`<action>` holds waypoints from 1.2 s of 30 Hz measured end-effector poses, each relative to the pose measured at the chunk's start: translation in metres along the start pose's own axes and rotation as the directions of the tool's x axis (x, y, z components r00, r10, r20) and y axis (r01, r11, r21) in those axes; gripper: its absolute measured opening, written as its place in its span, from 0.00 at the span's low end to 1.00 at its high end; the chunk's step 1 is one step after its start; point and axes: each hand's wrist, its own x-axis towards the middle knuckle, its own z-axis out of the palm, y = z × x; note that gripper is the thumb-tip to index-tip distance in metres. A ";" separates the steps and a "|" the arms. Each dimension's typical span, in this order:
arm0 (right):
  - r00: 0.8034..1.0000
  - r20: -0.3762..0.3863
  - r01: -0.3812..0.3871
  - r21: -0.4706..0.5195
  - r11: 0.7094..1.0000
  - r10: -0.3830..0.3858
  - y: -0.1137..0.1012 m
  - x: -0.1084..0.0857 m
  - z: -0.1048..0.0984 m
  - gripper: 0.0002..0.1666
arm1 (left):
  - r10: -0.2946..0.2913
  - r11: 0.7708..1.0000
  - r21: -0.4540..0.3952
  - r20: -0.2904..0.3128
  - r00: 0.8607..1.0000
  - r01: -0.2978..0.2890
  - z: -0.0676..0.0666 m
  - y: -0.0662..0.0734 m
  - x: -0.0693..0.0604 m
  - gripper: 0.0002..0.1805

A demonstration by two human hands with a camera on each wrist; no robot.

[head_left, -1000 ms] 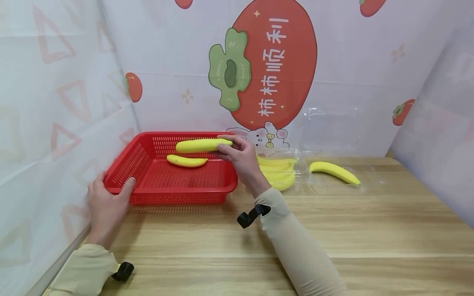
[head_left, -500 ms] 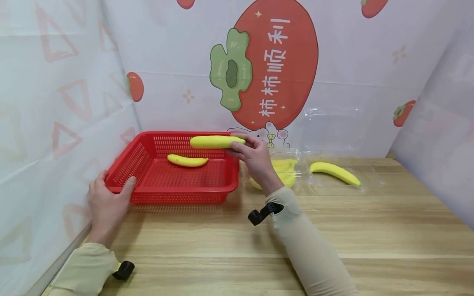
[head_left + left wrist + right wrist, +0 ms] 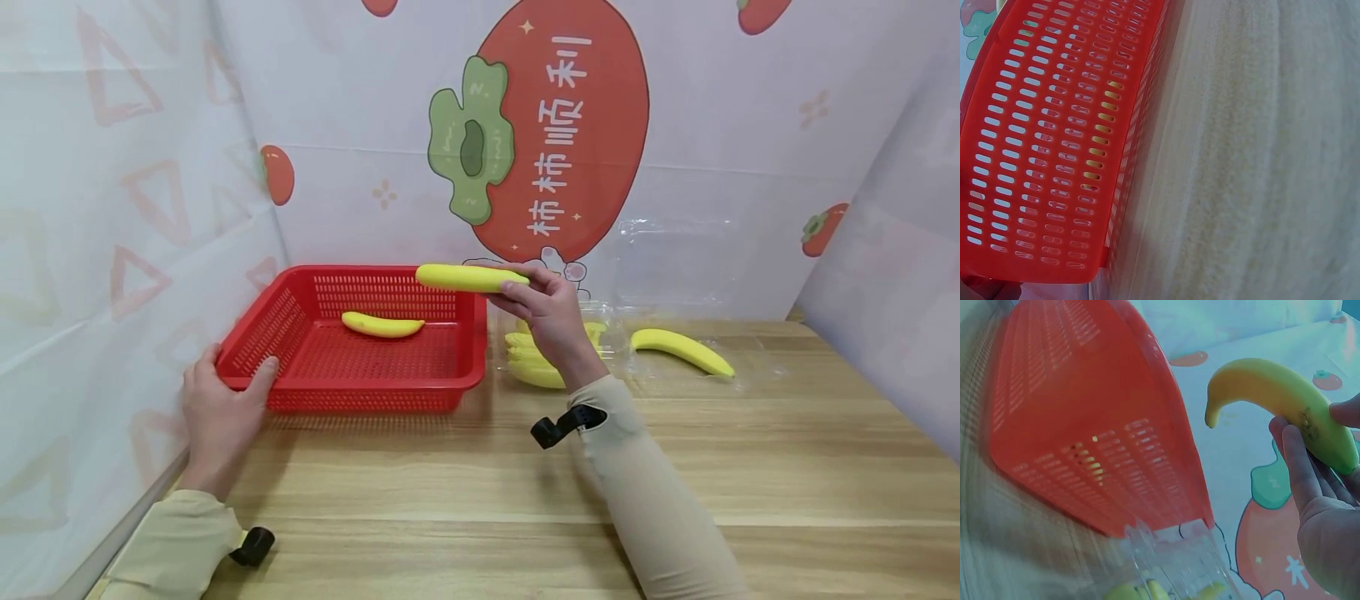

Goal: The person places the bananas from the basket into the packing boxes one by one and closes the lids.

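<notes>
Right hand: My right hand [image 3: 551,315] pinches one end of a yellow banana [image 3: 465,278] between thumb and fingers, holding it in the air by the far right corner of a red basket [image 3: 375,384].
Left hand: My left hand [image 3: 223,412] grips the basket's near left corner, thumb over the rim.
Just changed: The held banana has swung right over the past second — from above the basket to its far right corner, closer to the clear plastic box [image 3: 1182,547]. I judge it mid-carry, not yet set down.
Other bananas: One loose banana [image 3: 382,325] lies inside the basket; several bananas [image 3: 536,373] lie at the clear box, and a curved banana [image 3: 681,352] farther right, in or behind clear plastic — I cannot tell which.
Writing: On the backdrop [image 3: 337,92], white characters [image 3: 558,133] read 柿柿顺利, running bottom to top across a painted persimmon [image 3: 611,108]. A dark mark [image 3: 1309,425] on my banana is illegible; no brand shows.
</notes>
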 end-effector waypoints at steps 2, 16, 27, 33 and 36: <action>1.000 -0.009 0.002 -0.001 1.000 -0.002 -0.002 0.000 -0.005 0.19 | 0.004 1.000 -0.002 -0.003 1.000 -0.004 0.000 0.000 0.000 0.50; 0.999 -0.035 0.003 0.060 0.998 -0.001 -0.021 -0.007 -0.042 0.18 | -0.001 1.000 -0.009 0.000 1.000 0.001 0.001 0.000 0.000 0.50; 0.998 -0.054 0.019 0.076 0.997 -0.015 -0.033 -0.016 -0.066 0.12 | 0.005 1.000 -0.003 -0.008 1.000 -0.005 0.001 -0.001 0.000 0.50; 0.997 -0.075 0.028 0.093 0.995 -0.021 -0.041 -0.020 -0.079 0.15 | -0.008 1.000 0.001 -0.001 1.000 0.008 0.001 0.000 0.000 0.50; 0.996 -0.083 0.041 0.108 0.993 -0.032 -0.045 -0.022 -0.088 0.18 | -0.013 1.000 0.002 0.003 1.000 0.013 0.001 0.000 0.000 0.50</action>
